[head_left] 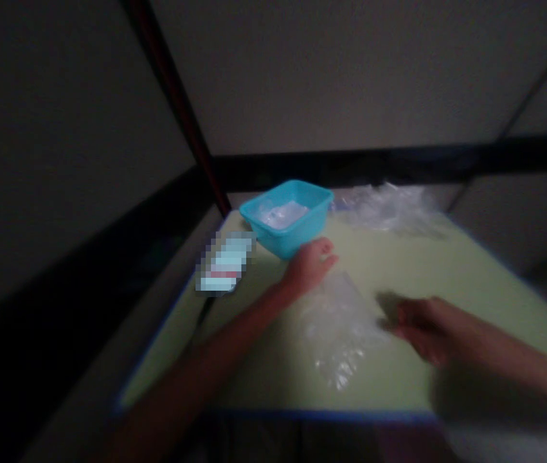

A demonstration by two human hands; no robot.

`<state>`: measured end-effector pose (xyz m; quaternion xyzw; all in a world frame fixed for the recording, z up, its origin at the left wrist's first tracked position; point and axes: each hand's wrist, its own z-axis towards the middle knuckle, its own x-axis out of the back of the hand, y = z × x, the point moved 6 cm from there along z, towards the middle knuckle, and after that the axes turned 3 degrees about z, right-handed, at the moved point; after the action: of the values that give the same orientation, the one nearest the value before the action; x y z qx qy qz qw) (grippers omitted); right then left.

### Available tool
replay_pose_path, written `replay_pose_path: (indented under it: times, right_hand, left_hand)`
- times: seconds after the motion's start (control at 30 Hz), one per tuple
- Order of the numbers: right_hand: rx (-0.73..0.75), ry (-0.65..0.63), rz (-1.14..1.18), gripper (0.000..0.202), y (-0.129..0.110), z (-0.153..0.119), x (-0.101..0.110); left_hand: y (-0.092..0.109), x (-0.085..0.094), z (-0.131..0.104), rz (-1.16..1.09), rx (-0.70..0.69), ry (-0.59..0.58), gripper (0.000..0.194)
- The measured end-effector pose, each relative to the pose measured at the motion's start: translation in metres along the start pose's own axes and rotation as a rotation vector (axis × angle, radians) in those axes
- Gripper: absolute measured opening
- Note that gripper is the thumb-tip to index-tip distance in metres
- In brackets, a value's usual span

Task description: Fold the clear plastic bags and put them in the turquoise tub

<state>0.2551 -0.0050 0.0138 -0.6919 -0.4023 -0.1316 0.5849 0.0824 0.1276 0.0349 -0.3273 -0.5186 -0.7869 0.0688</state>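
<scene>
Left hand half-curled, seemingly empty, near basin | right hand curled, can't tell if holding | plastic bag between, likely for easy reach

V. dim, w/ gen. blur

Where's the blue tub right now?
In the head view, the blue tub stands toward the far left of the table, just beyond the left hand, left of the clear plastic pile.
</scene>
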Motion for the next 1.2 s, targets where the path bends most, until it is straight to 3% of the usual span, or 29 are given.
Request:
replay_pose_path:
  times: [0.07,0.13,0.23,0.3,0.53,0.77,0.87,1.0,1.2]
  right_hand:
    - [0.115,0.187,-0.177,0.038,-0.013,-0.001,0.017]
    - [0.287,0.264,-0.287,0.041,-0.031,0.005,0.021]
    - [0.577,0.190,-0.453,0.061,-0.050,0.025,0.002]
    - [0.664,0.109,-0.510,0.072,-0.049,0.038,-0.013]
    - [0.644,0.059,-0.601,0.081,-0.025,0.050,-0.029]
    - [0.710,0.130,-0.501,0.075,-0.029,0.044,-0.018]
    - [0.750,0.141,-0.459,0.053,-0.031,0.028,-0.007]
    - [0.838,0.219,-0.586,0.024,-0.034,-0.007,-0.001]
    - [0.980,0.301,-0.818,0.033,-0.037,-0.036,-0.016]
  left_hand:
    - [0.009,0.002,-0.023,0.189,-0.070,-0.032,0.023]
    - [0.015,0.000,-0.049,0.440,-0.148,-0.104,0.035]
    - [0.016,-0.008,-0.080,0.637,-0.246,-0.224,0.058]
    - [0.011,-0.015,-0.090,0.707,-0.268,-0.273,0.069]
    - [-0.007,-0.022,-0.095,0.744,-0.272,-0.299,0.078]
    - [-0.004,-0.019,-0.094,0.657,-0.268,-0.274,0.076]
    - [0.001,-0.008,-0.097,0.592,-0.295,-0.271,0.071]
    - [0.008,0.012,-0.114,0.540,-0.296,-0.264,0.057]
    - [0.020,0.016,-0.144,0.504,-0.389,-0.163,0.040]
